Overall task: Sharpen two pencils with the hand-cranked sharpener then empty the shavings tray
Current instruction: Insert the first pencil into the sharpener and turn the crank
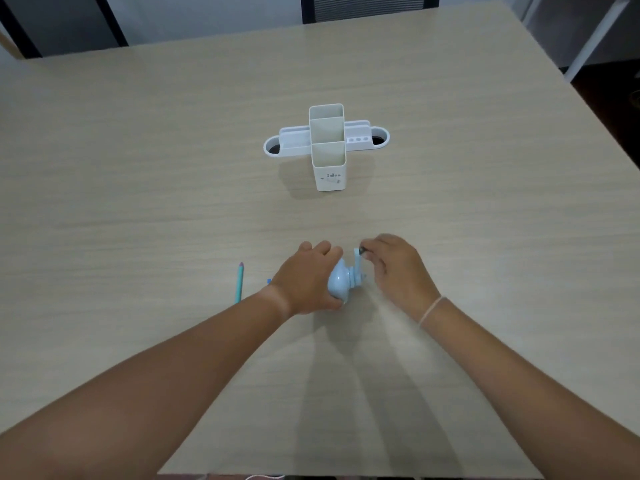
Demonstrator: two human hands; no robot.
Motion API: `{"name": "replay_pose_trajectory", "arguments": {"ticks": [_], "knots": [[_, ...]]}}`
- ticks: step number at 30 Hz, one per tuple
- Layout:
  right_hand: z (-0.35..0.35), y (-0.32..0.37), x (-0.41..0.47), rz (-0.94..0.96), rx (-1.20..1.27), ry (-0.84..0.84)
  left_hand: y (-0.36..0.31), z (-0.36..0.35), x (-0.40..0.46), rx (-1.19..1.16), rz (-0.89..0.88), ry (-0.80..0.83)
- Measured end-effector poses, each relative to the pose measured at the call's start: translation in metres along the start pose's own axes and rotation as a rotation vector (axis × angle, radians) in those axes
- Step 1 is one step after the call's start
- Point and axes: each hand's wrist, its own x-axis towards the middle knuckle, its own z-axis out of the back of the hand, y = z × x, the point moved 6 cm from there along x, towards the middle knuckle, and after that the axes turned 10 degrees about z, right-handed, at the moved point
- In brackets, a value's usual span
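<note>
While my left hand (308, 282) grips the sharpener (341, 284), my right hand (394, 266) pinches its crank (360, 254) (one pencil (239, 282) lies lower left); tray emptying remains.

Pencil (239, 282) lies left of sharpener (341, 284); organizer (327, 147) stands behind both.

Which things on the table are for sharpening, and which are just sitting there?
For the job:
- light blue sharpener, held by the left hand
- its crank, pinched by the right hand
- teal pencil, lying left of the hands

Just sitting there:
- white desk organizer, farther back on the table
</note>
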Motion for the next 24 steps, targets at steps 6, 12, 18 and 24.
{"name": "replay_pose_trajectory", "arguments": {"ticks": [6,12,18,24], "knots": [[-0.047,-0.028,-0.033,-0.139,-0.038,0.208,0.002,-0.003,0.001,0.006,0.020,-0.016],[0.002,0.017,-0.045,0.018,0.055,0.002,0.001,-0.005,0.001,0.020,-0.005,-0.007],[-0.038,-0.031,-0.016,-0.203,-0.018,0.222,0.001,-0.006,0.003,0.014,0.003,-0.012],[0.003,0.020,-0.051,-0.008,0.099,0.054,0.001,-0.004,0.000,0.020,0.000,-0.005]]}}
